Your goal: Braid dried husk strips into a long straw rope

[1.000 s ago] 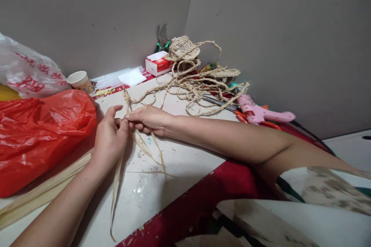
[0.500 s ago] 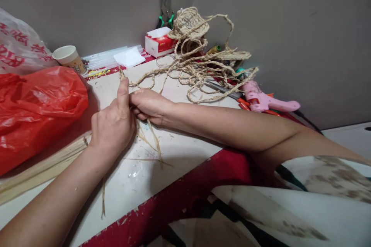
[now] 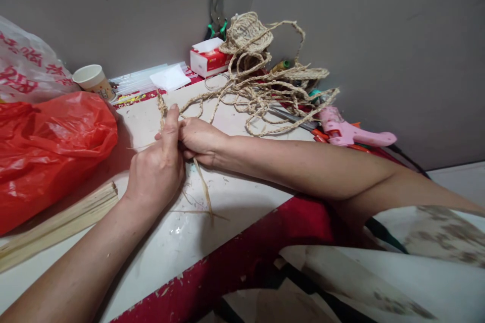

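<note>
My left hand (image 3: 157, 161) and my right hand (image 3: 199, 139) meet over the white tabletop, fingers closed round a braided straw cord (image 3: 162, 106). Its plaited end sticks up past my left thumb. Under my right hand hang loose straw strands (image 3: 204, 184), reaching down to the table. The exact grip of the fingertips is hidden behind my left hand. From near my hands the long braided rope (image 3: 242, 86) runs back into a tangled heap, with a coiled part on top.
A red plastic bag (image 3: 56, 146) and flat straw strips (image 3: 64, 222) lie at left. Behind are a paper cup (image 3: 93, 81), clear sticks (image 3: 140, 79), a tissue box (image 3: 208, 60) and green-handled pruning shears (image 3: 217, 17). A pink glue gun (image 3: 346, 128) rests at right.
My left hand has shifted right, across my right hand's fingers. More of the cord's plaited end shows above it, and the strand that hung below my left wrist is out of sight.
</note>
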Motion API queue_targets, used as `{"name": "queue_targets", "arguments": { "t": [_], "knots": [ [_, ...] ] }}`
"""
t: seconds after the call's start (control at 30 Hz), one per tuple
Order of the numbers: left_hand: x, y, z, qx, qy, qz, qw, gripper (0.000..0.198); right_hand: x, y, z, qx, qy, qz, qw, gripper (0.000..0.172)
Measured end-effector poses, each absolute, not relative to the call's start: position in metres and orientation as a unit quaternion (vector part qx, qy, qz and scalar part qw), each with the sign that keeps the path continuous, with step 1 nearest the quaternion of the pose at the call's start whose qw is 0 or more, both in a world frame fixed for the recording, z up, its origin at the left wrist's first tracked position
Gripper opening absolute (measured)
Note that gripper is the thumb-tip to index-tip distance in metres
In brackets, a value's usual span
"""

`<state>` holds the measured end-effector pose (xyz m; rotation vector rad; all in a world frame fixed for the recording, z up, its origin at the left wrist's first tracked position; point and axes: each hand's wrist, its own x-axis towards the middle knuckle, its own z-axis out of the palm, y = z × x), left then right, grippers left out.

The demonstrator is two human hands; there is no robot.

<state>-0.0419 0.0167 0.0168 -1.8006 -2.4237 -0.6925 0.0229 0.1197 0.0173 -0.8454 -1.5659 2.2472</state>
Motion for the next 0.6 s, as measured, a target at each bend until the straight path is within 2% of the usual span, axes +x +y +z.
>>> {"name": "queue_targets", "arguments": {
  "t": [0.17,0.27,0.33,0.47,0.6],
  "knots": [
    [-0.04,0.008,0.03,-0.582,-0.773,-0.252,0.029,0.066,0.026,0.127,0.024,-0.285,-0.512,0.803,0.106,0.019],
    [-0.051,0.007,0.038,-0.53,-0.774,-0.341,0.067,0.061,0.027,0.13,0.03,-0.28,-0.498,0.817,0.076,0.017],
    [-0.06,0.009,0.039,-0.509,-0.762,-0.396,0.056,0.06,0.027,0.131,0.031,-0.274,-0.5,0.819,0.064,0.017],
    [-0.073,0.016,0.029,-0.494,-0.753,-0.422,-0.106,0.061,0.026,0.131,0.029,-0.263,-0.525,0.807,0.061,0.019],
    [-0.07,0.02,0.025,-0.388,-0.731,-0.477,-0.298,0.059,0.025,0.133,0.024,-0.247,-0.546,0.798,0.055,0.02]
  ]
}}
